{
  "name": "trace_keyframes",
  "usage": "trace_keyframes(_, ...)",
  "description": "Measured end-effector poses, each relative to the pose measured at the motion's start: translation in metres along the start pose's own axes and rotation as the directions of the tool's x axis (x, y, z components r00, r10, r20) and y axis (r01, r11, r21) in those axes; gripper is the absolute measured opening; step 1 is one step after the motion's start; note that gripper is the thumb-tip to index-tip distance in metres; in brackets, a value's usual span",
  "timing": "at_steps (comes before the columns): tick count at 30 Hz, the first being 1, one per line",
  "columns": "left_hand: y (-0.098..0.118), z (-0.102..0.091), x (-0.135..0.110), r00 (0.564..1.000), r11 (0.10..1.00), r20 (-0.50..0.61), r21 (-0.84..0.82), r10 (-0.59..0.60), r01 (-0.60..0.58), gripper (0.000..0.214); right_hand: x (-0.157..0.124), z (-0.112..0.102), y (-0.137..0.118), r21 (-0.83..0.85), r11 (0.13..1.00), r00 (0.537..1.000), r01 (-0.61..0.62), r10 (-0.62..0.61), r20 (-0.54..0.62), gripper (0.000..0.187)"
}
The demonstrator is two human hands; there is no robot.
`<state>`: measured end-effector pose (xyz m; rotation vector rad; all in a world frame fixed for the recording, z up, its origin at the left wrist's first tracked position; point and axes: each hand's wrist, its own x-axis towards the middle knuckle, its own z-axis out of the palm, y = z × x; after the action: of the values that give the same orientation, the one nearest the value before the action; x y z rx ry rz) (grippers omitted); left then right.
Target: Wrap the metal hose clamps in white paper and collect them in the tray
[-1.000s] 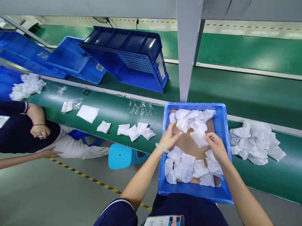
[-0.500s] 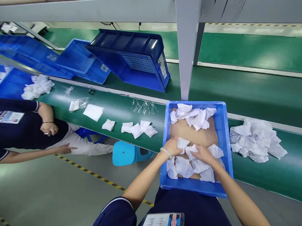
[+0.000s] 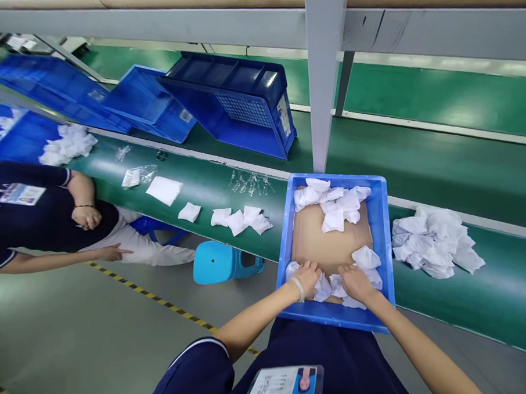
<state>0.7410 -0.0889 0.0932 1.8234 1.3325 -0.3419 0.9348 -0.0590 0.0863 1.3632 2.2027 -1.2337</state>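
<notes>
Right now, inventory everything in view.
Benches: at least two, green, across view
Near bin: one, blue, centre-right
Cardboard: one, brown, near bin
Bin packets: many, white, near bin
Loose packets: about five, white, left
Flat item: one, white, left
Clear pieces: several, transparent, left
Heaps: at least two, white, left and right
Other bins: at least four, blue, left
Stool: one, blue, left
Co-worker: one, navy top, left
Left hand: one, bare, at packets
Right hand: one, bare, at packets

On my feed I have a navy shirt (image 3: 322, 357); its short left sleeve (image 3: 190, 374) ends in a thin white stripe (image 3: 208, 340); a pale, rounded bangle (image 3: 299, 289) circles the wrist; left hand (image 3: 308, 278) and right hand (image 3: 354, 285) are bare; the white-and-blue badge (image 3: 273, 387) carries a photo (image 3: 304, 380) and print I cannot read.
</notes>
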Motion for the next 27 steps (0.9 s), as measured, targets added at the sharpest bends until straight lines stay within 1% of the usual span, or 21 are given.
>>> trace_keyframes(2, -0.008, -0.017, 0.005, 1.000, 0.999, -0.016, -0.042, -0.005, 0.004, 0.025, 0.004, -0.016, 0.007, 0.031, 0.999, 1.000, 0.016, -0.017, 0.025, 0.021)
trace_keyframes(4, -0.017, -0.042, 0.011, 0.998, 0.996, -0.054, -0.088, -0.011, 0.006, 0.017, 0.010, -0.038, 0.015, 0.093, 0.995, 0.999, 0.037, -0.040, 0.031, 0.013)
trace_keyframes(5, -0.022, -0.055, 0.012, 0.996, 0.994, -0.088, -0.107, -0.020, 0.011, 0.017, 0.013, -0.049, 0.019, 0.134, 0.990, 0.999, 0.045, -0.048, 0.019, 0.011)
trace_keyframes(6, -0.026, -0.067, 0.014, 0.991, 0.993, -0.131, -0.119, -0.037, 0.021, 0.020, 0.017, -0.059, 0.022, 0.176, 0.983, 0.999, 0.051, -0.050, -0.007, 0.014)
trace_keyframes(8, -0.032, -0.084, 0.012, 0.968, 0.990, -0.233, -0.126, -0.094, 0.066, 0.029, 0.023, -0.072, 0.024, 0.253, 0.966, 0.996, 0.049, -0.028, -0.086, 0.027)
trace_keyframes(9, -0.034, -0.088, 0.010, 0.950, 0.988, -0.283, -0.116, -0.132, 0.103, 0.034, 0.025, -0.073, 0.024, 0.279, 0.959, 0.992, 0.040, -0.005, -0.123, 0.033)
trace_keyframes(10, -0.034, -0.087, 0.007, 0.931, 0.984, -0.324, -0.099, -0.170, 0.146, 0.039, 0.026, -0.070, 0.021, 0.292, 0.956, 0.989, 0.022, 0.022, -0.146, 0.037)
trace_keyframes(11, -0.033, -0.083, 0.002, 0.915, 0.979, -0.349, -0.075, -0.202, 0.188, 0.044, 0.026, -0.063, 0.017, 0.291, 0.957, 0.987, -0.003, 0.048, -0.150, 0.038)
trace_keyframes(13, -0.028, -0.066, -0.008, 0.905, 0.967, -0.347, -0.018, -0.245, 0.254, 0.051, 0.024, -0.037, 0.003, 0.249, 0.967, 0.990, -0.056, 0.085, -0.108, 0.035)
trace_keyframes(14, -0.025, -0.054, -0.012, 0.910, 0.961, -0.326, 0.010, -0.257, 0.275, 0.050, 0.022, -0.020, -0.006, 0.215, 0.973, 0.992, -0.080, 0.098, -0.074, 0.034)
trace_keyframes(17, -0.015, -0.024, -0.022, 0.927, 0.948, -0.243, 0.075, -0.285, 0.311, 0.035, 0.015, 0.028, -0.032, 0.111, 0.986, 0.992, -0.123, 0.122, 0.021, 0.041)
trace_keyframes(19, -0.011, -0.014, -0.023, 0.931, 0.937, -0.191, 0.098, -0.312, 0.335, 0.030, 0.012, 0.047, -0.041, 0.071, 0.989, 0.990, -0.128, 0.123, 0.074, 0.037)
trace_keyframes(20, -0.010, -0.011, -0.022, 0.930, 0.932, -0.166, 0.103, -0.328, 0.347, 0.030, 0.012, 0.050, -0.043, 0.061, 0.990, 0.988, -0.123, 0.117, 0.100, 0.033)
trace_keyframes(22, -0.009, -0.011, -0.018, 0.925, 0.923, -0.125, 0.102, -0.359, 0.372, 0.030, 0.012, 0.044, -0.038, 0.053, 0.993, 0.986, -0.103, 0.095, 0.141, 0.030)
trace_keyframes(24, -0.007, -0.013, -0.013, 0.916, 0.914, -0.100, 0.088, -0.388, 0.396, 0.033, 0.013, 0.027, -0.029, 0.051, 0.996, 0.987, -0.076, 0.068, 0.149, 0.029)
trace_keyframes(27, -0.007, -0.020, -0.011, 0.914, 0.914, -0.069, 0.048, -0.400, 0.404, 0.037, 0.012, -0.001, -0.016, 0.061, 0.998, 0.994, -0.029, 0.022, 0.111, 0.027)
